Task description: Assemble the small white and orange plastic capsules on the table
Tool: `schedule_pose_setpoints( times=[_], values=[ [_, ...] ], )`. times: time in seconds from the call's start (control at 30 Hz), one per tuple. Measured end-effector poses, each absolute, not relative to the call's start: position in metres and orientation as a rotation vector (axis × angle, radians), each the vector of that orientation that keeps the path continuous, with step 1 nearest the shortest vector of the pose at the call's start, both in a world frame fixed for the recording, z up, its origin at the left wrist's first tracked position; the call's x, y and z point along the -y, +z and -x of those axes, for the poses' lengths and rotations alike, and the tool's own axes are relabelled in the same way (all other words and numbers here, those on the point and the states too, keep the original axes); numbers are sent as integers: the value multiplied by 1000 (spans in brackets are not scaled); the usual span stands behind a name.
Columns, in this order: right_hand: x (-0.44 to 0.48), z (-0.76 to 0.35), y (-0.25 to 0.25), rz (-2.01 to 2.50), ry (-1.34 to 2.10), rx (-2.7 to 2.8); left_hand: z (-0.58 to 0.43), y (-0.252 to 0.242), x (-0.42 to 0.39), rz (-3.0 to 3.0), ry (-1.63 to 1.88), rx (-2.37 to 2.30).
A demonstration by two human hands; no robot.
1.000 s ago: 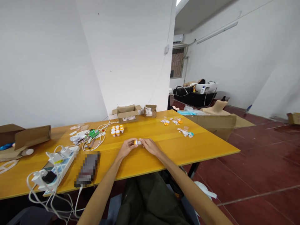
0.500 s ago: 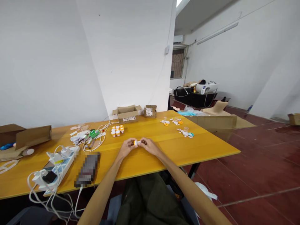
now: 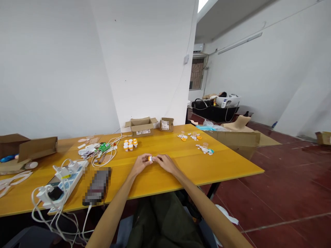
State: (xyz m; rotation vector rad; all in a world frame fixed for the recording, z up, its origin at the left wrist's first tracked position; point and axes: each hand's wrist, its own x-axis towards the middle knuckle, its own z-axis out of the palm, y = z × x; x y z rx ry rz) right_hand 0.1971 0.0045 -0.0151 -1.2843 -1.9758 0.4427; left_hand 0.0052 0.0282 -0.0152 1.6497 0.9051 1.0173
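My left hand (image 3: 141, 164) has its fingers closed round a small white bottle with an orange band (image 3: 150, 158), held on its side just above the table. Close against the bottle's right end, my right hand (image 3: 165, 163) pinches with thumb and fingers. A pale bit shows at those fingertips, too small to name. Beyond my left hand stands a tight group of several small white bottles with orange bands (image 3: 130, 144). Loose white and teal plastic parts (image 3: 205, 150) lie to the right, with white and orange parts (image 3: 183, 137) farther back.
Two cardboard boxes, one open (image 3: 141, 127) and one smaller (image 3: 167, 124), stand by the wall. On the left are a power strip (image 3: 68, 184) with tangled white cables, a blurred phone (image 3: 97, 186) and another open box (image 3: 37, 150). The yellow table's (image 3: 232, 172) right edge drops to red floor.
The bottle now shows its orange band more toward the left hand, and the right fingertips sit slightly lower at its end. The view has shifted slightly.
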Motion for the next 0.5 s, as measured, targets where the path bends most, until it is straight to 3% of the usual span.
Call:
schedule_pose_setpoints(
  times=[0.5],
  values=[
    [-6,-192,-14,1436,526,1919,-3,-11,-26,-1673,1025,-913]
  ],
)
